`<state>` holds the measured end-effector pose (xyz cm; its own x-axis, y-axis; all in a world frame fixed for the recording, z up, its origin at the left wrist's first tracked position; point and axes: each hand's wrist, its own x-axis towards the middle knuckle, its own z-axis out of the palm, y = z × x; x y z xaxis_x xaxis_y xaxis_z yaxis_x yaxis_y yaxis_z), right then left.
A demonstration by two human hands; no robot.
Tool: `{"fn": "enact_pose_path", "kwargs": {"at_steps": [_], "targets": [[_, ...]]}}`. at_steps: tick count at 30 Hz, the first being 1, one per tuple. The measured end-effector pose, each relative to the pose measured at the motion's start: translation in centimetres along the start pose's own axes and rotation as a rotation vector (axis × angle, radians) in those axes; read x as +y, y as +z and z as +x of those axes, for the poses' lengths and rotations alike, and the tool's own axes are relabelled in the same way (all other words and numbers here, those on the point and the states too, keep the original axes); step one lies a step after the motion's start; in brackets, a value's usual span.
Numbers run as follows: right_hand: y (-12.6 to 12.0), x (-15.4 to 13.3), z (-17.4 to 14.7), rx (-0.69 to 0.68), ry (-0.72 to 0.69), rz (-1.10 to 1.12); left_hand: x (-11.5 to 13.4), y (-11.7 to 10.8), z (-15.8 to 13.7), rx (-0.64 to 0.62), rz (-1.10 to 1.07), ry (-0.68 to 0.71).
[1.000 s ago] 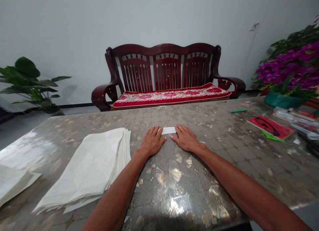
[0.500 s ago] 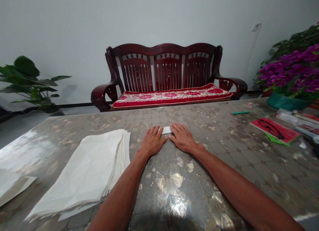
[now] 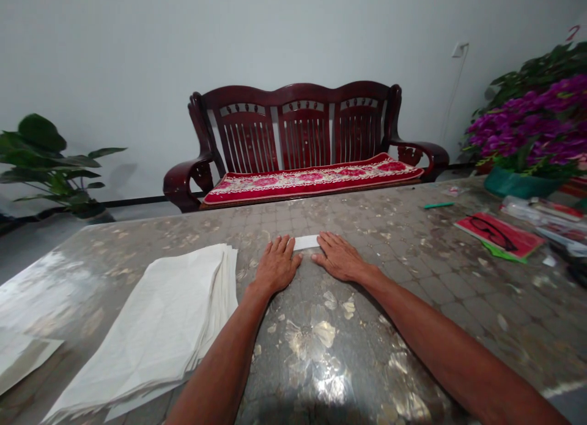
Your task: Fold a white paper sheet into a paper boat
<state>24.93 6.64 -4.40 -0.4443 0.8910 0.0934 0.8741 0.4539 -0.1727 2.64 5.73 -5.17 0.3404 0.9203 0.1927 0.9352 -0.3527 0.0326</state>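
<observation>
A narrow white strip of folded paper lies flat on the patterned table, its middle showing between my hands. My left hand rests palm down, fingers stretched out over the strip's left end. At the right end, my right hand is also laid flat, with its fingertips on the paper. Both thumbs point inward, below the strip and apart from each other. The strip's ends are hidden beneath my fingers. Left of my left forearm sits a stack of white paper sheets.
Another paper lies at the table's left edge. To the right are a green pen, glasses on a red booklet, and purple flowers in a green pot. A wooden bench stands beyond the table.
My hands have spread a little apart along the strip, so more of the white paper shows between them. The camera view has shifted slightly.
</observation>
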Motion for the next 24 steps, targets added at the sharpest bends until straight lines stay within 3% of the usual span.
{"fn": "enact_pose_path", "kwargs": {"at_steps": [9,15,24], "targets": [[0.2,-0.1,0.1,0.001,0.03,-0.004,-0.5,-0.7,-1.3,0.015,0.02,-0.085],[0.5,0.1,0.1,0.021,0.016,-0.008,-0.7,-0.9,-1.6,0.023,-0.022,0.071],[0.4,0.2,0.2,0.015,0.045,-0.013,0.0,-1.2,-1.7,-0.012,-0.026,0.017]]}}
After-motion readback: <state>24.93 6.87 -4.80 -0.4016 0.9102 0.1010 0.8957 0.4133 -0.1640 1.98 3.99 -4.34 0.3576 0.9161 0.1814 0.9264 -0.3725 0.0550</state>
